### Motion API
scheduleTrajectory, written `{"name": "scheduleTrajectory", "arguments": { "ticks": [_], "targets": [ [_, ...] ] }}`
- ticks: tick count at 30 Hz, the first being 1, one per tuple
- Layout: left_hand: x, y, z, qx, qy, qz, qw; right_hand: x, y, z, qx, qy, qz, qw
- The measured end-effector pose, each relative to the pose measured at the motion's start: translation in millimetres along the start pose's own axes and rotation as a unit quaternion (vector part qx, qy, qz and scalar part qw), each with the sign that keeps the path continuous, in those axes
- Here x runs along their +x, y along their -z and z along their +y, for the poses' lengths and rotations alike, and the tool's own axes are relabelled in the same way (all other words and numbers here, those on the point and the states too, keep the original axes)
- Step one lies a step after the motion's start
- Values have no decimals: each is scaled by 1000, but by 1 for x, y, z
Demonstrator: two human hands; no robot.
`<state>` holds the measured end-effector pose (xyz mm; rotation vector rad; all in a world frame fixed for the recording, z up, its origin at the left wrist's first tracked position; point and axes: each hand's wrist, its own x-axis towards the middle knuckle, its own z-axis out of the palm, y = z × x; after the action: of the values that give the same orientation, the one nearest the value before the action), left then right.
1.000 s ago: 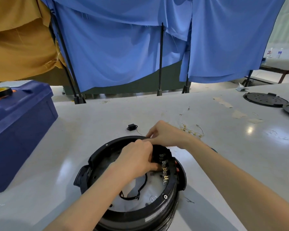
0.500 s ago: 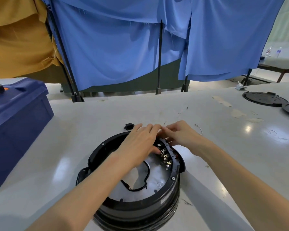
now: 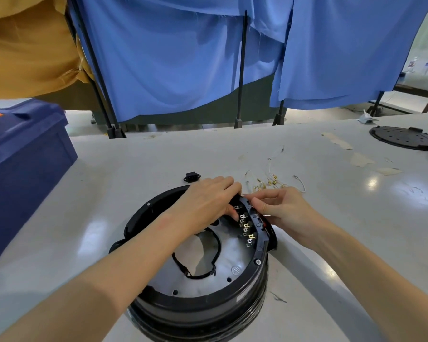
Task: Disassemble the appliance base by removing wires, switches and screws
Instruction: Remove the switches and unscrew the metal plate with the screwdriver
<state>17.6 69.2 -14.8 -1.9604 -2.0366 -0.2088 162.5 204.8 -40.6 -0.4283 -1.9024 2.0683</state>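
Note:
A round black appliance base [image 3: 203, 302] stands upside down on the white table, its grey metal plate [image 3: 235, 255] and a loose black wire loop [image 3: 195, 270] showing inside. A row of brass terminals [image 3: 247, 230] sits along the inner right rim. My left hand [image 3: 205, 203] reaches over the far rim, fingers curled onto the black switch block by the terminals. My right hand [image 3: 279, 208] pinches the outer side of that rim section from the right.
A removed black power socket [image 3: 192, 177] lies beyond the base. Loose white wires with brass connectors [image 3: 269, 181] lie to its right. A blue plastic box [image 3: 22, 169] stands at the left. Two black round covers [image 3: 405, 138] lie far right. Blue curtains hang behind.
The view has tilted and shifted a little. My right hand has slid from the far rim down to the right rim beside the terminals. My left hand stays on the rim section.

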Motion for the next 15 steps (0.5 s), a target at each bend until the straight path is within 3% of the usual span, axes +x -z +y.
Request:
{"name": "scheduleTrajectory", "arguments": {
  "ticks": [8, 15],
  "targets": [
    [-1, 7, -6, -171, 35, -41, 984, -1, -3, 2, -13, 16, 28, 999],
    [-3, 1, 0, -40, 0, -26, 999, -4, -1, 3, -7, 16, 3, 1000]
  ]
}}
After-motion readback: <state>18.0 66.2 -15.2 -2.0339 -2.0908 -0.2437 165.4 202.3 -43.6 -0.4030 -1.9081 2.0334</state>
